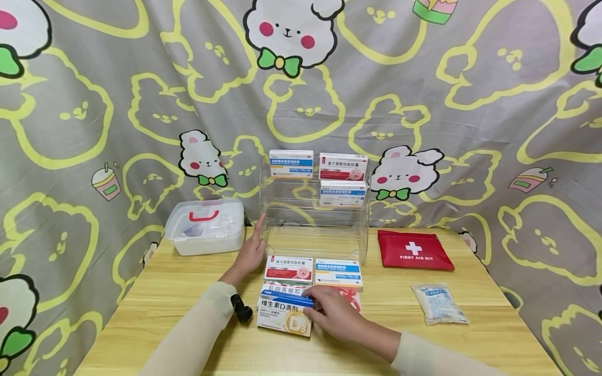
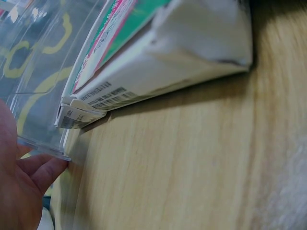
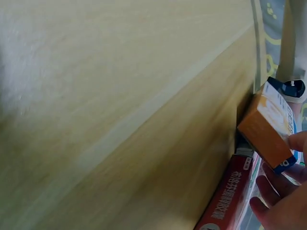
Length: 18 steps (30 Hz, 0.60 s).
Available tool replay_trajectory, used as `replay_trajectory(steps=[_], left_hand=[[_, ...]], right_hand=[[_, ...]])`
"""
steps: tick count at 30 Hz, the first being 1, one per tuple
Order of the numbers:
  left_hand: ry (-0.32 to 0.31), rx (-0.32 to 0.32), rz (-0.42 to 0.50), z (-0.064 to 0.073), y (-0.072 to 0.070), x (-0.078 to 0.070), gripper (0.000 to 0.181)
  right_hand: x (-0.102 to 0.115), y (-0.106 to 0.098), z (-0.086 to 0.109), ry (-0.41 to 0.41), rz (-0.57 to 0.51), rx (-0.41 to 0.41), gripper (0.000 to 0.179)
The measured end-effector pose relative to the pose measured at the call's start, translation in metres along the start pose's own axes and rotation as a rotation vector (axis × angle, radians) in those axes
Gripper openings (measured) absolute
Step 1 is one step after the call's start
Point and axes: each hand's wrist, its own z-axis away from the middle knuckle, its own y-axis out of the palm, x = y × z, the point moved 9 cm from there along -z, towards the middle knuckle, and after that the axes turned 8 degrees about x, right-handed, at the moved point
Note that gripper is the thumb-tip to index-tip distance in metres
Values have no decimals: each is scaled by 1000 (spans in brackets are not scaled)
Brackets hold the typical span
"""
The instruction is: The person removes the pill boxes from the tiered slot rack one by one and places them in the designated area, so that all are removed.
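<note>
My right hand [image 1: 336, 313] pinches a white, blue and orange vitamin D drops box [image 1: 284, 316], its thumb on one face in the right wrist view. The box is tilted and overlaps a medicine box [image 1: 287, 288] behind it. Under the hand lies a red medicine box [image 3: 229, 189]. My left hand [image 1: 251, 253] holds the left side of a clear plastic tiered rack [image 1: 310, 245], index finger extended along it. In the left wrist view, bent fingers [image 2: 50, 172] meet the rack's lower corner. A green and white box [image 2: 158, 57] lies beside it.
Three medicine boxes stand on the rack, including a blue and white one [image 1: 291, 164]. A red-white box [image 1: 289, 269] and blue-white box [image 1: 338, 272] lie before it. Left is a clear case [image 1: 204, 235]; right are a red first aid pouch [image 1: 416, 250] and white packet [image 1: 439, 304].
</note>
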Motion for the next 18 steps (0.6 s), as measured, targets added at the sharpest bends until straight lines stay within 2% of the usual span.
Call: replay_trajectory(steps=[8, 18], left_hand=[[1, -4, -19, 0, 0, 0, 84], [13, -3, -18, 0, 0, 0, 85]], right_hand=[[-3, 9, 2, -43, 126, 7, 29], [1, 13, 4, -65, 165, 46, 36]])
